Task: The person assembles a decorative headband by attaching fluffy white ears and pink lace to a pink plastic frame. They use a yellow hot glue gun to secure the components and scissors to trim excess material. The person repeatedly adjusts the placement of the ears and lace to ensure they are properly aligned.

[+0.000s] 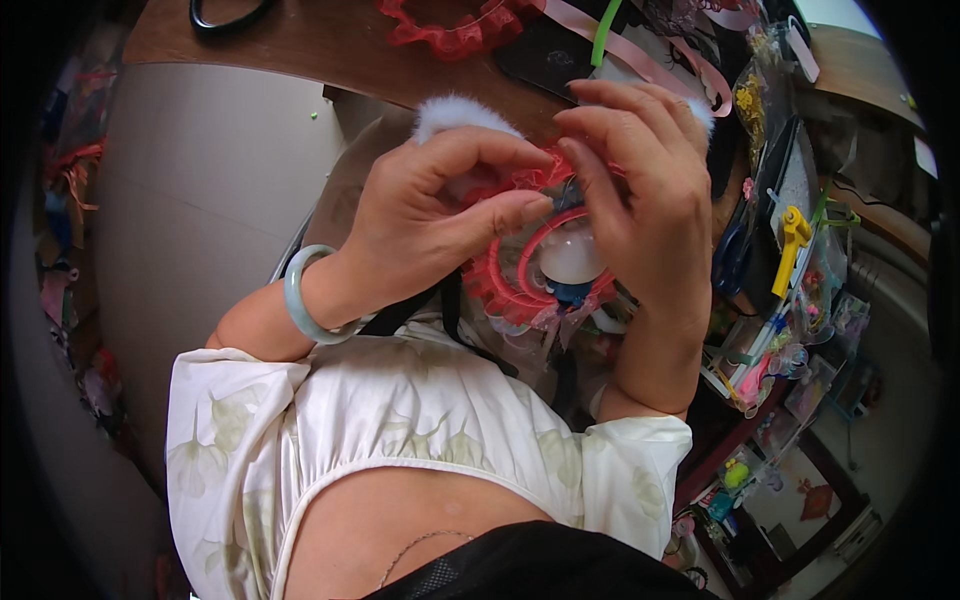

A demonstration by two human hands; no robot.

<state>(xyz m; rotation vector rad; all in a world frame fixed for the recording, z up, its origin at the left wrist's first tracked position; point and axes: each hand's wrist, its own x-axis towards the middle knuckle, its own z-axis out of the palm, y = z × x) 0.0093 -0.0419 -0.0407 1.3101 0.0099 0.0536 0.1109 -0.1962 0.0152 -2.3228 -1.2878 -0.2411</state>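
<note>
A strip of red ruffled lace trim (pixel 559 171) stretches between my two hands. My left hand (pixel 439 202) holds the trim, with its thumb and forefinger towards the right. My right hand (pixel 649 172) is raised at the trim's right end, fingers curved; whether anything thin sits between its fingertips cannot be made out. White fluffy fur (pixel 465 118) shows behind my left hand, and more white fur (pixel 700 118) beyond my right. Below the hands lie pinkish-red rings with a ruffled edge (pixel 499 281), around a white rounded object (pixel 571 255) with a blue base.
Another red ruffled loop (pixel 457 37) lies on the wooden table (pixel 322 45), near a pink ribbon (pixel 637 56) and a green strip (pixel 604 34). On the right are dark-handled scissors (pixel 729 259), a yellow tool (pixel 791 251) and bagged trinkets. A black loop (pixel 229 26) sits at upper left.
</note>
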